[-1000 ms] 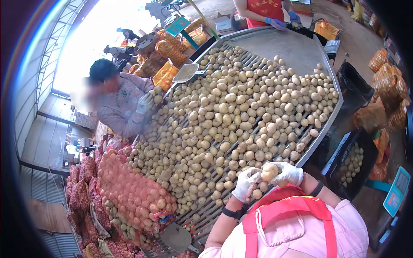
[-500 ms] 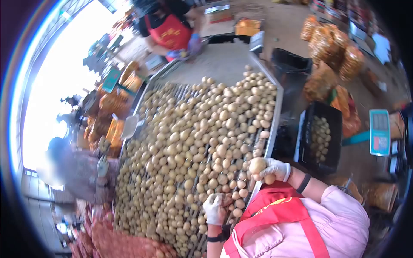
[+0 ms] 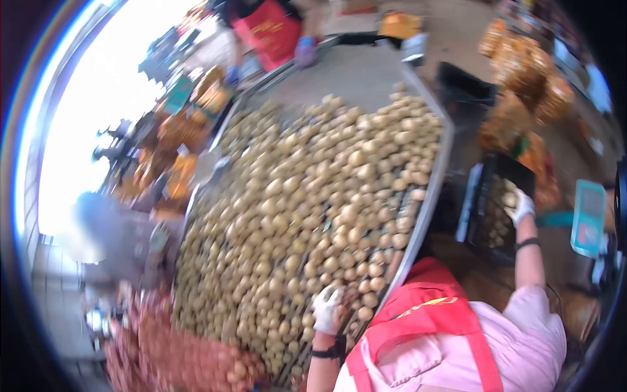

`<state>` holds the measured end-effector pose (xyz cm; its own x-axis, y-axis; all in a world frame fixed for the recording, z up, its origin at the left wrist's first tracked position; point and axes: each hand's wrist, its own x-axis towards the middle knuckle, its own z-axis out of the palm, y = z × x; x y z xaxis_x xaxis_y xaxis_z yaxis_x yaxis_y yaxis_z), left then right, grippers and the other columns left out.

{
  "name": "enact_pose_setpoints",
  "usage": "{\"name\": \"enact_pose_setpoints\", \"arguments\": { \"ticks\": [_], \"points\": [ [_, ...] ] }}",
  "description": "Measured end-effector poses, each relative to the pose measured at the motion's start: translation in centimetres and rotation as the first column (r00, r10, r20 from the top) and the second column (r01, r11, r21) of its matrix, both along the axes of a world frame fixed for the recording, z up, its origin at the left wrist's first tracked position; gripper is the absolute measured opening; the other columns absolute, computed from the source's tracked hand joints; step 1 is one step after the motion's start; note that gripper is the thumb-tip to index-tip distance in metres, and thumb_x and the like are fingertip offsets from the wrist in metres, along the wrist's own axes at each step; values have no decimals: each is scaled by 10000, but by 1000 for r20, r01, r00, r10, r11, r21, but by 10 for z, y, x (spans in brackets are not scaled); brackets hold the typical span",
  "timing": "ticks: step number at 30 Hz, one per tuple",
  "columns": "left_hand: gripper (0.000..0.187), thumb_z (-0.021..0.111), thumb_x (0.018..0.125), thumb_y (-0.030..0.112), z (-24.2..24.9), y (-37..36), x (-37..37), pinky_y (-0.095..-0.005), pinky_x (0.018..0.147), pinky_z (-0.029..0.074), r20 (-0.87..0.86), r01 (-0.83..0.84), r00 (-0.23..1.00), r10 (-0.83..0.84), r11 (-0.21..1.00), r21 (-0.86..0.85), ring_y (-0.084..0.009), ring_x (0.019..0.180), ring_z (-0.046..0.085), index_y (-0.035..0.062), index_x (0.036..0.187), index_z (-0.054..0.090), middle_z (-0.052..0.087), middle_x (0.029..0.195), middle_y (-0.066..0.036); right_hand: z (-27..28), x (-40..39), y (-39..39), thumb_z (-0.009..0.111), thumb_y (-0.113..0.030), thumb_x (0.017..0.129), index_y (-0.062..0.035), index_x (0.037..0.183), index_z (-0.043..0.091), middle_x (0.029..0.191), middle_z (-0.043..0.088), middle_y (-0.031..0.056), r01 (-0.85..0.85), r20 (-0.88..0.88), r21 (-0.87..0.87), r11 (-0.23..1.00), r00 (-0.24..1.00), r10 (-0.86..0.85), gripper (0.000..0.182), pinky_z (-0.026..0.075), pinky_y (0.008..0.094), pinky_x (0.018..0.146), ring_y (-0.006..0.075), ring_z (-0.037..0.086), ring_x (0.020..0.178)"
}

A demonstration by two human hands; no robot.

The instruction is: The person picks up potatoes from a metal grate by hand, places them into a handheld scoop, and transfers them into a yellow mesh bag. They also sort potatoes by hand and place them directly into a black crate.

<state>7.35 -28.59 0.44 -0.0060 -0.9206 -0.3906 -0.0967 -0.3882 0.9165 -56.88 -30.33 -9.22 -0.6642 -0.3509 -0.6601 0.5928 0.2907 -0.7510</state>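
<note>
Many pale round potatoes (image 3: 287, 186) cover the large slatted table (image 3: 441, 140). My left hand (image 3: 328, 308), in a white glove with brownish fingers, rests among the potatoes near the table's near edge. Its fingers are curled; what lies in them I cannot make out. My right hand (image 3: 520, 206), also gloved in white, reaches down into a black crate (image 3: 475, 202) to the right of the table, which holds more potatoes (image 3: 499, 225). Pale potatoes show right at its fingertips, but blur hides whether the fingers grip them.
A co-worker in a red apron (image 3: 268, 32) stands at the table's far end, and another person (image 3: 130, 242), blurred, at the left side. Red mesh bags (image 3: 176, 349) lie at the lower left. Orange sacks (image 3: 522, 68) and a teal scale display (image 3: 589, 219) stand at the right.
My right hand has moved right from the table edge, where it held potatoes, into the black crate. My left hand stays in nearly the same place. The view has shifted slightly.
</note>
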Motion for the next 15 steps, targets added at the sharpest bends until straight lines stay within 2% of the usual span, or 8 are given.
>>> {"name": "enact_pose_setpoints", "arguments": {
  "ticks": [3,4,6,7,8,10,12,15],
  "points": [
    [173,626,927,170,13,6,9,-259,666,471,144,-41,989,24,992,121,-108,736,584,10,906,688,670,833,-12,-51,-24,-21,690,-328,878,-168,1225,594,1131,570,62,-12,-68,37,999,998,15,394,497,437,962,270,545,1083],
    [182,624,931,180,3,11,15,-258,666,468,148,-56,988,36,989,137,-103,733,577,14,913,696,661,827,-2,-59,-11,-29,687,-321,886,-175,1318,574,1281,532,92,18,-87,-13,1000,996,-19,470,471,398,1016,276,503,1190],
    [208,633,918,248,-19,23,31,-303,681,500,184,-34,983,-7,975,219,-145,764,616,52,926,700,673,794,-35,-84,1,-44,616,-324,942,-193,1374,541,1418,503,90,-111,80,-50,993,990,115,457,510,378,960,268,544,1209],
    [179,628,907,218,-38,28,36,-331,723,506,322,-10,946,-45,986,168,-193,784,643,53,909,697,690,824,-79,-82,22,-50,598,-316,957,-190,1366,550,1407,521,83,-223,98,-112,968,967,234,431,535,352,896,244,584,1142],
    [180,636,889,217,-41,33,39,-356,770,507,320,2,947,-27,997,78,-244,849,660,54,940,692,689,882,-116,-74,47,-55,580,-309,972,-187,1359,558,1397,539,77,-321,109,-174,931,933,342,407,559,326,832,221,624,1075],
    [202,645,875,220,-16,22,45,-364,788,509,503,53,864,-12,996,-66,-260,888,656,49,975,688,679,925,-132,-46,103,-73,560,-270,990,-173,1348,570,1296,615,56,-488,13,-159,858,868,496,371,563,272,720,158,659,962],
    [205,659,865,199,-33,12,65,-382,782,510,499,-92,853,152,986,-142,-292,863,645,43,997,677,654,903,-148,12,174,-88,552,-249,1000,-149,1328,580,1202,658,32,-582,-123,-81,809,812,571,344,529,225,651,95,648,808],
    [212,658,863,196,-30,-26,86,-391,776,514,637,-120,734,236,968,-220,-306,857,640,54,1019,672,641,908,-144,44,236,-98,584,-164,982,-102,1244,622,1048,683,-2,-708,-239,-116,697,701,672,272,506,188,608,48,615,734]
  ]
}}
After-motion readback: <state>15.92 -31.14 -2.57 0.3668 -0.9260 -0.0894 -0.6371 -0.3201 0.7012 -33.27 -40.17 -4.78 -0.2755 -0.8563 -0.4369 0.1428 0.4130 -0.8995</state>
